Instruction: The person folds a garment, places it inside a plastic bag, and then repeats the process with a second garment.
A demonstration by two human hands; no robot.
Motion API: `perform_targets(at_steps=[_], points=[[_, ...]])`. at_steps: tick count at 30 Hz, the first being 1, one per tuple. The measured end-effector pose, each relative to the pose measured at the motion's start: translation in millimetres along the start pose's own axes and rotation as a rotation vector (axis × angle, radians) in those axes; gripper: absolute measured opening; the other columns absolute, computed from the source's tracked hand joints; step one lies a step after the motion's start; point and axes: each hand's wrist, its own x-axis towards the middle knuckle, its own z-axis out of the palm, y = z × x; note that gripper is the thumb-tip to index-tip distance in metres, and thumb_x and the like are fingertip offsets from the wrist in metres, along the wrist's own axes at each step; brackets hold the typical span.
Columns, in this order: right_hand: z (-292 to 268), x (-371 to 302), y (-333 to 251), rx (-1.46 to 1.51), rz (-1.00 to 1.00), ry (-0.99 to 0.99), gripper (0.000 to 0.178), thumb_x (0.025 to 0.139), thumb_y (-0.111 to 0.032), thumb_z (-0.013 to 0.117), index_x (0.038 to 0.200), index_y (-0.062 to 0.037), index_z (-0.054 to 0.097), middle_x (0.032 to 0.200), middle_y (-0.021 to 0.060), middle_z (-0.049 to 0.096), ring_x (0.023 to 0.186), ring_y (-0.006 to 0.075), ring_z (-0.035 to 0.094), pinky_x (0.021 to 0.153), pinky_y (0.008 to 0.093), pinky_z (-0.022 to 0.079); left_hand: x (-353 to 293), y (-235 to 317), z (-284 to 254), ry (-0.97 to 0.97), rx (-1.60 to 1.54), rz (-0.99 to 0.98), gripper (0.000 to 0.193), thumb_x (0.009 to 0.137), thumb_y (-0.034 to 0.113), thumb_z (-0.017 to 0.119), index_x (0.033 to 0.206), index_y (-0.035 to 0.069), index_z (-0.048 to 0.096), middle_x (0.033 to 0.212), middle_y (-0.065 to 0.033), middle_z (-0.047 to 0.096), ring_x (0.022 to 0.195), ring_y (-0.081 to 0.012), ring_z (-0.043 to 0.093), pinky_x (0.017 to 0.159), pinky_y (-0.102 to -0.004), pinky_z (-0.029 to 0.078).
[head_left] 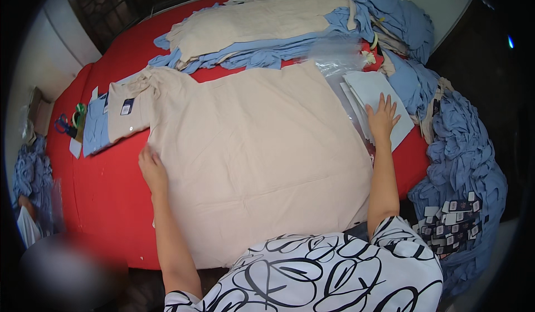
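Red table (111, 211) viewed from above. A beige garment (256, 150) lies spread at its centre; around it are a garment pile (256, 28) at 12 o'clock, a folded stack (118, 120) at 10 and white sheets (362, 86) at 2. The right hand (382, 118), grip released, rests flat on the sheets. The left hand (151, 168) meets the garment's 9 o'clock edge; its grip cannot be told. Scissors (65, 125) lie beyond, at 9.

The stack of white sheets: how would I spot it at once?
Find the red table, then the large beige cloth spread before the person. The stack of white sheets lies beyond its right edge, under the person's right hand. It is flat and straight-edged, unlike the crumpled blue cloth nearby.
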Motion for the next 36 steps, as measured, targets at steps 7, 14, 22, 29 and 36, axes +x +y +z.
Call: perform_targets(at_steps=[7, 14, 22, 29, 36], points=[[6, 17, 42, 0.089, 0.051, -0.503, 0.092, 0.078, -0.043, 0.075, 0.154, -0.0115, 0.033, 0.160, 0.0188, 0.028, 0.144, 0.0412, 0.030, 0.115, 0.0535, 0.032, 84, -65, 6, -0.391, -0.165, -0.399, 0.040, 0.087, 0.027, 0.073, 0.110, -0.002, 0.060, 0.099, -0.0170, 0.066, 0.091, -0.0298, 0.064, 0.080, -0.0392, 0.051], [-71, 4, -8, 0.102, -0.310, -0.282, 0.026, 0.089, -0.013, 0.062, 0.112, -0.0001, 0.066, 0.091, 0.0279, 0.067, 0.093, 0.0421, 0.068, 0.082, 0.0478, 0.049, 69, -108, -24, -0.311, -0.142, -0.212, 0.033, 0.081, 0.017, 0.076, 0.107, -0.001, 0.065, 0.087, -0.0135, 0.070, 0.080, -0.0226, 0.067, 0.072, -0.0370, 0.054], [-221, -87, -231, 1.028, -0.841, -0.667, 0.025, 0.091, -0.009, 0.062, 0.111, 0.0048, 0.062, 0.086, 0.0105, 0.061, 0.077, 0.0160, 0.056, 0.073, 0.0282, 0.046, -9, -75, -111, -0.283, -0.206, -0.408, 0.039, 0.083, 0.029, 0.078, 0.103, -0.001, 0.065, 0.085, -0.0147, 0.069, 0.080, -0.0275, 0.066, 0.076, -0.0384, 0.053], [-38, -187, -441, 0.826, -1.126, -0.901, 0.034, 0.091, -0.017, 0.068, 0.120, -0.0004, 0.064, 0.106, 0.0204, 0.070, 0.096, 0.0319, 0.067, 0.086, 0.0382, 0.051, -103, -62, -156, -0.604, -0.257, -0.467, 0.029, 0.083, 0.016, 0.075, 0.102, -0.002, 0.064, 0.084, -0.0143, 0.069, 0.080, -0.0256, 0.068, 0.073, -0.0360, 0.053], [-7, -216, -483, 0.762, -1.154, -0.693, 0.027, 0.088, -0.012, 0.069, 0.112, -0.0009, 0.065, 0.109, 0.0191, 0.068, 0.102, 0.0359, 0.064, 0.088, 0.0415, 0.050, -115, -73, -150, -0.401, -0.513, -0.708, 0.016, 0.090, 0.005, 0.066, 0.103, -0.003, 0.062, 0.081, -0.0078, 0.065, 0.071, -0.0155, 0.064, 0.065, -0.0296, 0.053]])
